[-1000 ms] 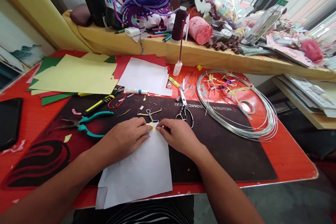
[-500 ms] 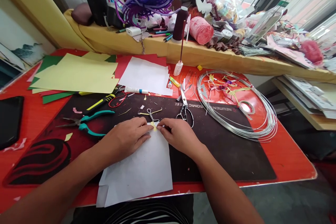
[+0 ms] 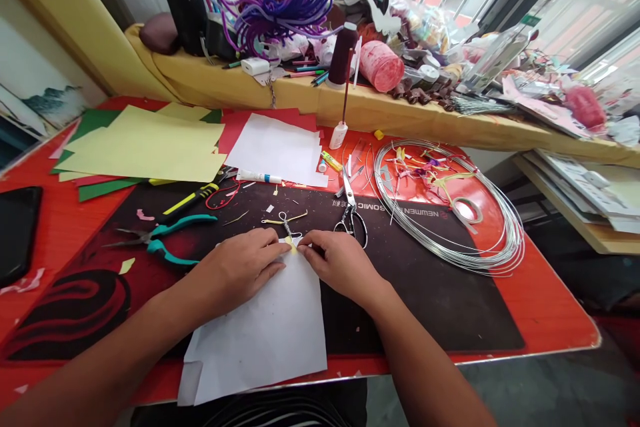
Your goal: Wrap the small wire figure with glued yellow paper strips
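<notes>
On the sheet of white paper (image 3: 273, 333) my two hands meet at its top edge. A small piece of yellow paper (image 3: 289, 241) lies there, with the lower end of a twisted wire piece (image 3: 287, 227) against it. My left hand (image 3: 250, 259) is closed, its fingertips pressed on the yellow paper from the left. From the right, my right hand (image 3: 336, 257) pinches at the edge of the same yellow paper. The fingertips partly hide the small piece. Just beyond the hands lies a thin yellow strip (image 3: 273, 221) across the wire.
Teal-handled pliers (image 3: 173, 230) lie to the left, scissors (image 3: 349, 210) beyond my right hand. A coil of wire (image 3: 500, 250) rings paper scraps and a tape roll (image 3: 467, 209) on the right. Coloured sheets (image 3: 150, 140) and a small glue bottle (image 3: 339, 135) stand farther back.
The view has shifted slightly. Both hands stay at the yellow paper with almost the same grip; my right fingertips have moved only a little.
</notes>
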`<act>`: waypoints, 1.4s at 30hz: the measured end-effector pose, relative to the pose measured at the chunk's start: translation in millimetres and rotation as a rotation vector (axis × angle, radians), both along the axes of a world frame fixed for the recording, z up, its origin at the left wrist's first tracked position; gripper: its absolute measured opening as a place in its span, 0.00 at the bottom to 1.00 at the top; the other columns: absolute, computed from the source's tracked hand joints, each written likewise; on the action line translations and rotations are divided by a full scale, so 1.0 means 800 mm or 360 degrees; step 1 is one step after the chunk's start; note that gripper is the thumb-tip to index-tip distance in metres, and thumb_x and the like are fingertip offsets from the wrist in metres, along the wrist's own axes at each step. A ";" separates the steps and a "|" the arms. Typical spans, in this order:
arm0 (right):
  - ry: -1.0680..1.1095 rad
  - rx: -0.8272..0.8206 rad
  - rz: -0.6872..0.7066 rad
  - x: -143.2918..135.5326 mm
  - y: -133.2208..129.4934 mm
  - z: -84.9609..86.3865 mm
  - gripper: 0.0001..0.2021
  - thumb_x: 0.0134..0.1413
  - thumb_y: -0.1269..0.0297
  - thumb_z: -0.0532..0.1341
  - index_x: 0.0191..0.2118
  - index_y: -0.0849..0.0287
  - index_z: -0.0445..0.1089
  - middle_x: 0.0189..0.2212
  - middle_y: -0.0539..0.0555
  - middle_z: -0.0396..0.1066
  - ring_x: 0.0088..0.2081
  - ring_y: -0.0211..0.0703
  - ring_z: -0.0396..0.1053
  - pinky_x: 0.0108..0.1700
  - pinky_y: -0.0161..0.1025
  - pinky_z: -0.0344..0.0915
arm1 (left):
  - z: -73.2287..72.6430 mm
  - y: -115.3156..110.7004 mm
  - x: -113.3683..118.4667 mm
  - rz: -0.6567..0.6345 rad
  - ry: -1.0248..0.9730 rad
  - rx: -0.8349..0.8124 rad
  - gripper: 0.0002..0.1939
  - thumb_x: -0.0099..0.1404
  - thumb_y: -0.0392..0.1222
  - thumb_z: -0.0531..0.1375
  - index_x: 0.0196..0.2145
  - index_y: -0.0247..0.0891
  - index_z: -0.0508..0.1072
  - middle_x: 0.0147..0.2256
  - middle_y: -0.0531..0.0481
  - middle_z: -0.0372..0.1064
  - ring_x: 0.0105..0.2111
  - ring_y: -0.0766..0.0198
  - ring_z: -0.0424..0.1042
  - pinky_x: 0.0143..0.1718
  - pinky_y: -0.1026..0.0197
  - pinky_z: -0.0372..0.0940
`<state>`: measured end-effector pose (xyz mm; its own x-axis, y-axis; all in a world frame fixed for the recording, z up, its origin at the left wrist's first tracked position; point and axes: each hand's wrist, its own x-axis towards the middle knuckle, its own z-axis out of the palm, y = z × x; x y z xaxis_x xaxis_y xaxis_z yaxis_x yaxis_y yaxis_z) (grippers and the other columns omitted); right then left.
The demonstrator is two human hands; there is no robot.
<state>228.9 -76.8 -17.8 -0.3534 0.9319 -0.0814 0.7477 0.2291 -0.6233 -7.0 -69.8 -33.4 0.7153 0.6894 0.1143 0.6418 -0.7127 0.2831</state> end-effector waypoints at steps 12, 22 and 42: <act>0.0207 -0.0020 -0.0046 0.003 0.001 -0.001 0.08 0.68 0.69 0.63 0.44 0.56 0.82 0.31 0.50 0.81 0.30 0.40 0.72 0.34 0.35 0.59 | -0.006 0.002 -0.007 0.0030 -0.0174 -0.0068 0.12 0.78 0.40 0.54 0.51 0.41 0.75 0.42 0.47 0.75 0.43 0.55 0.76 0.43 0.55 0.67; 0.0173 0.0017 -0.0112 0.002 0.001 0.000 0.08 0.68 0.68 0.63 0.43 0.55 0.82 0.30 0.50 0.80 0.29 0.40 0.72 0.32 0.35 0.59 | 0.007 0.009 -0.008 0.0233 -0.0376 -0.0170 0.11 0.76 0.45 0.56 0.35 0.41 0.68 0.31 0.53 0.70 0.29 0.61 0.68 0.32 0.59 0.58; 0.0185 0.0130 -0.0146 0.003 -0.001 -0.001 0.08 0.69 0.67 0.62 0.44 0.54 0.81 0.34 0.51 0.83 0.33 0.42 0.76 0.35 0.36 0.62 | 0.002 0.016 -0.011 0.0256 -0.0446 -0.0234 0.15 0.79 0.50 0.54 0.43 0.41 0.77 0.38 0.50 0.77 0.39 0.56 0.75 0.40 0.55 0.64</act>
